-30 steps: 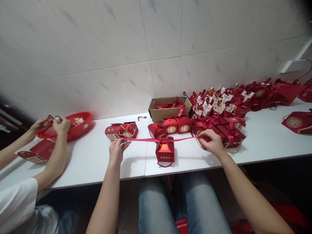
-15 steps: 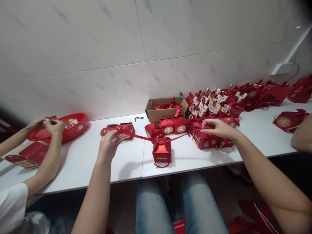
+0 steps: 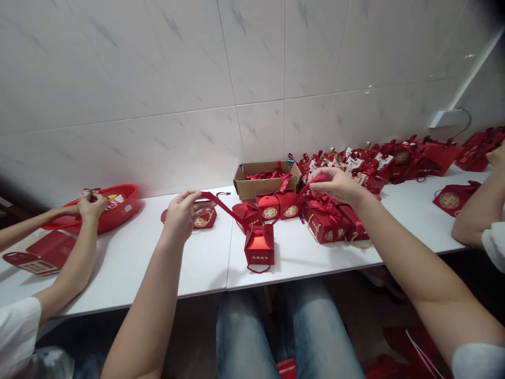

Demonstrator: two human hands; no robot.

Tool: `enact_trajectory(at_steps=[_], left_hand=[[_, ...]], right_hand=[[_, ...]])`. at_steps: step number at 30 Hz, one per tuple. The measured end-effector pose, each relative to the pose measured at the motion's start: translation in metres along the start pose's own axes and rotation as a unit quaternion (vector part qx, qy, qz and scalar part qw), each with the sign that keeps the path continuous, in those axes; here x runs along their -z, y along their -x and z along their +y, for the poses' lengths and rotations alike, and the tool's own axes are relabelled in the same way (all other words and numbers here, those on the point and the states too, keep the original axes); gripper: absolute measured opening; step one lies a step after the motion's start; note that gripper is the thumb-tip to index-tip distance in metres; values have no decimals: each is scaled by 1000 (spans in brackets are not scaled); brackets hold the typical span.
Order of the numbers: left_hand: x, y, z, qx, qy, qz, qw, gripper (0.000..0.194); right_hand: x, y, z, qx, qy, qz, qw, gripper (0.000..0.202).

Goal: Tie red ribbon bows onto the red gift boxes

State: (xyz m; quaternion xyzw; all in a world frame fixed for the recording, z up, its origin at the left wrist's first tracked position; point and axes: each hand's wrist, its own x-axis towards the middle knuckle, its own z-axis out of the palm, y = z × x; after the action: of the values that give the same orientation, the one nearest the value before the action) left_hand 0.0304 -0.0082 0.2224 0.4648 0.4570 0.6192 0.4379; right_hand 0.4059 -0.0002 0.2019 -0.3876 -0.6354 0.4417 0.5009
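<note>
A small red gift box stands upright near the table's front edge, its cord handle hanging at the front. A red ribbon runs through its top, both ends raised in a V. My left hand pinches one end, up and to the left of the box. At the upper right, my right hand grips the other end between thumb and fingers. Right behind the box sit several red boxes with gold emblems. Below my right hand lie larger ribboned boxes with rope handles.
A cardboard box of red ribbons stands by the wall. Many finished-looking red packages crowd the right. On the left, a co-worker's hands work over a red basket. Another person's arm rests at right.
Both my hands have risen, and the right has come inward, so the ribbon went from nearly level to a steeper V. The co-worker's hands at left shifted slightly.
</note>
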Motion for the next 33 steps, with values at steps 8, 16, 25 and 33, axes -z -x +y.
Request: enact_trajectory(at_steps=[8,16,25,33], left_hand=[[-36,1,12,-38,-26,-75,996,19],[-66,6,23,-105,-91,-92,986,19],[-68,9,23,-145,-126,-136,972,24],[-67,21,22,-133,-137,-140,972,24]], right_hand=[[-60,-24,1,41,-235,-20,971,26],[-91,-39,-12,68,-249,4,966,34],[-100,-43,-22,80,-243,-11,967,30],[-95,-41,-23,75,-247,13,966,32]])
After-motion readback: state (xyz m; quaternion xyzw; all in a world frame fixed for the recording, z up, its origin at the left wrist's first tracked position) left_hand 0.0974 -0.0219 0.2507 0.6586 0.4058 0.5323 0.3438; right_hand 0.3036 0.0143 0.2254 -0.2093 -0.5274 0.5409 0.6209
